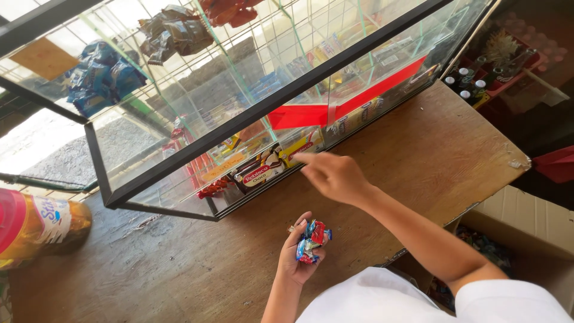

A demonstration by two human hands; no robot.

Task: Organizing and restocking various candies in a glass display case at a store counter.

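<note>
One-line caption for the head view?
Left hand holds wrapped candies; right hand reaches toward glass case on wooden counter.

Sunlit wooden counter (179, 269), glass display case (239, 78)

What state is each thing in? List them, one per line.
Left hand: shut on candies, palm up.
Right hand: empty, finger pointing into the case.
Glass case: open on the near side, stocked with snack packs.
Bottle: lying on its side on the counter, holding amber liquid.
Cardboard box: open.
</note>
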